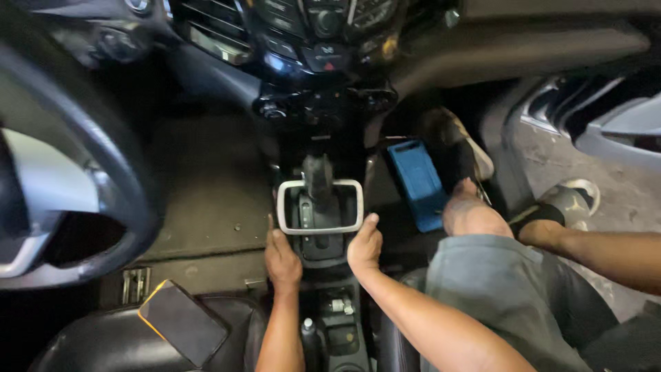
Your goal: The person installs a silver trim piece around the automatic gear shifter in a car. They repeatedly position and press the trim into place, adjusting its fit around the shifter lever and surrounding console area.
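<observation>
Seen from above, inside a car, over the centre console [342,324]; dark, hard plastic with a matt sheen. Near the console's front end, the gear-shift trim ring [320,207]: a rounded rectangle of pale silver plastic, smooth and glossy, framing the black shifter base and the dark lever [317,178] standing up through it. Left hand [283,256] pressed flat against the ring's lower left corner, fingers loosely spread, index finger pointing up along the left side; gripping nothing. Right hand [365,244] at the ring's lower right corner, thumb raised and touching the silver edge, remaining fingers curled under beside the console wall; whether closed on anything, impossible to tell. Beyond the ring, the dashboard controls [323,41], glossy black with small buttons. Right of the console, on the passenger footwell floor, a flat blue rectangular case [416,180], ribbed at its top edge. On the driver's seat at the lower left, a dark slab-shaped phone [183,322] with an orange-lit edge; curved steering wheel rim [103,148] at the left.
</observation>
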